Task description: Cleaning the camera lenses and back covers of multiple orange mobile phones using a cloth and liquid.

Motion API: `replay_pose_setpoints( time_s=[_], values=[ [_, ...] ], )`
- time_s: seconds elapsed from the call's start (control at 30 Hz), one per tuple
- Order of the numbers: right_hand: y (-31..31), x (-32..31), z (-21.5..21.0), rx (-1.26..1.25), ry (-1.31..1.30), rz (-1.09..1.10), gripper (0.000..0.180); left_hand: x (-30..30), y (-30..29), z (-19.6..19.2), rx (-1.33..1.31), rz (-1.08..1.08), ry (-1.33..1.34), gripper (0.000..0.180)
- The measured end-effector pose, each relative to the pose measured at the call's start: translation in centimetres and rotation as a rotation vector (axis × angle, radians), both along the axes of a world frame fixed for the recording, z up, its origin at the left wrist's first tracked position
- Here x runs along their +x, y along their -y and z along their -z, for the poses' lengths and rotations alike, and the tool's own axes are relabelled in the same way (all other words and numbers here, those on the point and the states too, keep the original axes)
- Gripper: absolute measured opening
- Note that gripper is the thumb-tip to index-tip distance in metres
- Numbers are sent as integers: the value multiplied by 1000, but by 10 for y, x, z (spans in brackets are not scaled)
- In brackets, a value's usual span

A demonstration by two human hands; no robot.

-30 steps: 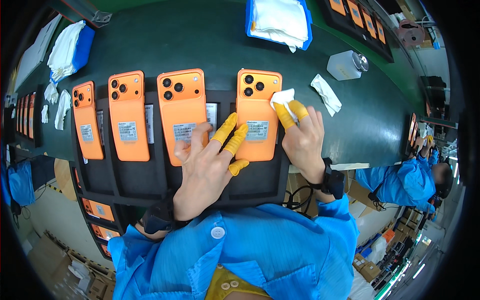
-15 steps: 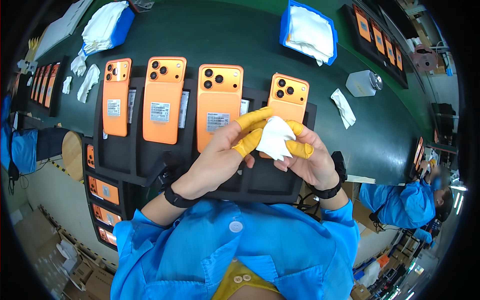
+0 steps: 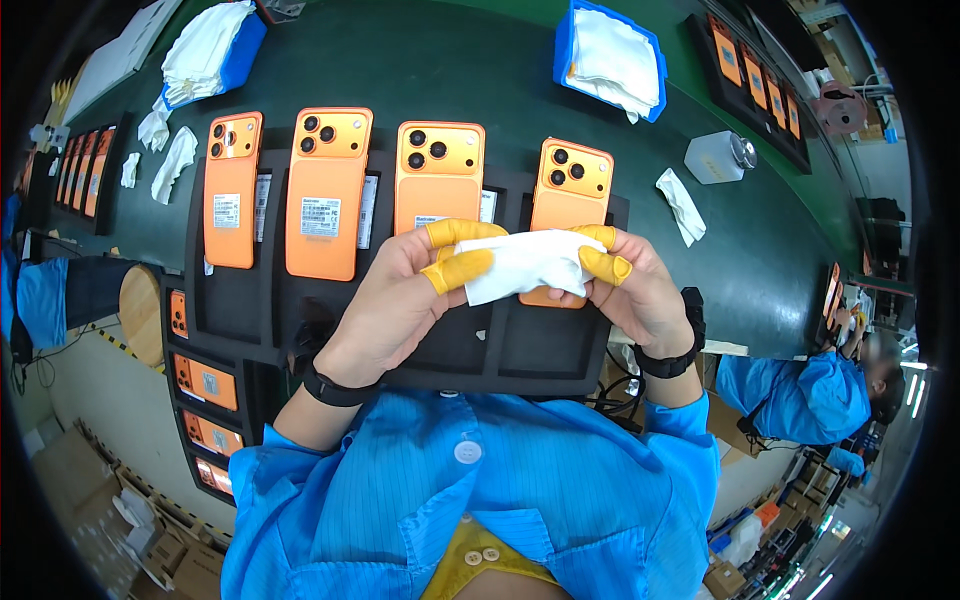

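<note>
A white wiping cloth [image 3: 525, 262] is stretched sideways between my two hands, above the black foam tray [image 3: 450, 350]. My left hand [image 3: 400, 290], with yellow finger cots on thumb and finger, pinches its left end. Its right end is gripped by my right hand [image 3: 640, 285], also in yellow finger cots. Under the cloth lies the rightmost orange phone [image 3: 570, 210], back side up and partly covered. Another orange phone [image 3: 438, 170] rests left of it, its lower part hidden by my left hand. Two more, a phone [image 3: 328, 190] and a phone [image 3: 233, 190], lie farther left, labels showing.
Blue bins of white cloths stand at the far left [image 3: 240, 60] and far right [image 3: 655, 90]. A translucent bottle [image 3: 718, 157] and a loose cloth [image 3: 682, 207] are at right. More phones fill a tray [image 3: 205, 400] at lower left. A co-worker in blue [image 3: 800, 400] is at right.
The cloth, bunched up before, is now spread out wide between my hands. My left hand has moved left and my right hand slightly right.
</note>
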State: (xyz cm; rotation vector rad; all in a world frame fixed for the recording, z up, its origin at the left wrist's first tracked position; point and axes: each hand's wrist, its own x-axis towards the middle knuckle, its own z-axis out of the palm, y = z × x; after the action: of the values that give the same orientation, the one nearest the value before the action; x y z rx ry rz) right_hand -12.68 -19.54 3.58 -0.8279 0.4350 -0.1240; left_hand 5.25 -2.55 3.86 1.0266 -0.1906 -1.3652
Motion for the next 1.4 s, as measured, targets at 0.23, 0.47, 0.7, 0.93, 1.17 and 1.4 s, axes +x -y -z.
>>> replay_pose_setpoints(
  time_s=[0.23,0.47,0.7,0.93,1.17,1.4],
  values=[
    [-1,-2,-3,-70,-27,-64,38,2,-8,6,-122,-71,-160,35],
    [-10,-1,-6,-177,-50,55,37,-2,-8,1,-87,-78,-221,36],
    [-10,4,-18,-544,-47,241,30,-6,-6,10,-61,-64,-240,49],
    [-34,5,-45,-1233,-170,-230,30,-17,3,15,-128,101,-617,66],
    [1,-14,-8,-373,-130,-4,41,-15,0,10,-228,132,-641,62],
    [-19,5,4,-79,-106,93,32,-20,-6,13,-94,191,-279,54]
  ],
)
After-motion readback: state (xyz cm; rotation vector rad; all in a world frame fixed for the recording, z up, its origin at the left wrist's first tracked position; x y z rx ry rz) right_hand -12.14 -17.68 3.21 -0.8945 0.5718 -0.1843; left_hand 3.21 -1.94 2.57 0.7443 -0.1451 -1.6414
